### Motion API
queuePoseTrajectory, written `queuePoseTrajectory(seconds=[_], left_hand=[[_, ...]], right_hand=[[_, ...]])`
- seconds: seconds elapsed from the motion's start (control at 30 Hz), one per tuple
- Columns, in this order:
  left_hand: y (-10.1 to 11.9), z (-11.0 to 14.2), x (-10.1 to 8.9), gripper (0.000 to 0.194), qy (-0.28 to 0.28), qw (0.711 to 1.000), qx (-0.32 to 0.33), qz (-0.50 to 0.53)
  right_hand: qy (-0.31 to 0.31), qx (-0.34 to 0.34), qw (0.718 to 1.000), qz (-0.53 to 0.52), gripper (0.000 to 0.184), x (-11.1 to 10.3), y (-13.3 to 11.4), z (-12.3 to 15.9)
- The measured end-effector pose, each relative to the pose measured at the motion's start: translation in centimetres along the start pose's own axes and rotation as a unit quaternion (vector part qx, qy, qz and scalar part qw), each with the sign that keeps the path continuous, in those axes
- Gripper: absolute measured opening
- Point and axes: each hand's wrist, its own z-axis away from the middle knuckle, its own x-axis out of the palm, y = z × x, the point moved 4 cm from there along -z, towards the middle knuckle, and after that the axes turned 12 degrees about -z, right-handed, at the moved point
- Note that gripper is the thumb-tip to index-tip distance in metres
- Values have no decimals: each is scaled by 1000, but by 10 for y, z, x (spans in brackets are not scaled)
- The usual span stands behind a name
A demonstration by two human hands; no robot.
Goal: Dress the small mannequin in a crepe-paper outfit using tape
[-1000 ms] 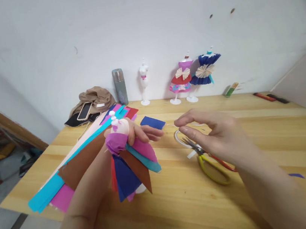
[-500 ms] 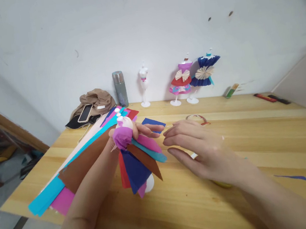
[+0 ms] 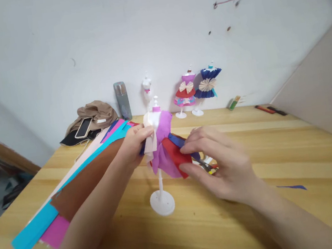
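A white mini dress form (image 3: 160,179) stands upright on its round base (image 3: 162,203) in front of me. It wears a purple paper bodice (image 3: 163,125) with loose panels at the waist. My left hand (image 3: 134,145) is closed on the form's left side, its thumb over a cream paper strip (image 3: 150,143). Part of its fingers is hidden behind the form. My right hand (image 3: 220,162) is at the skirt's right side, finger and thumb apart at the edge of a red panel (image 3: 176,154). A blue panel (image 3: 176,140) shows behind the red one.
Scissors (image 3: 204,164) lie partly behind my right hand. Long coloured paper sheets (image 3: 90,180) cover the table's left. At the back stand a flask (image 3: 123,101), a bare form (image 3: 147,86) and two dressed forms (image 3: 186,90). A blue scrap (image 3: 292,187) lies at right.
The dress form has been turned and set upright, its base now showing flat on the table. My left hand moved to its side; my right hand came to the red panel. The view shifted.
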Motion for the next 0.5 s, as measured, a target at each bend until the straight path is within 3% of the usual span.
queuePoseTrajectory(seconds=[0.13, 0.23, 0.5], left_hand=[[3, 5, 6, 30, 5, 999, -19, 30], [1, 7, 6, 29, 25, 999, -31, 34], [3, 9, 7, 36, 36, 998, -43, 21]], right_hand=[[-42, -15, 993, 111, 22, 7, 0, -1], [-37, -11, 984, 175, 14, 9, 4, 0], [18, -2, 985, 170, 11, 7, 12, 2]])
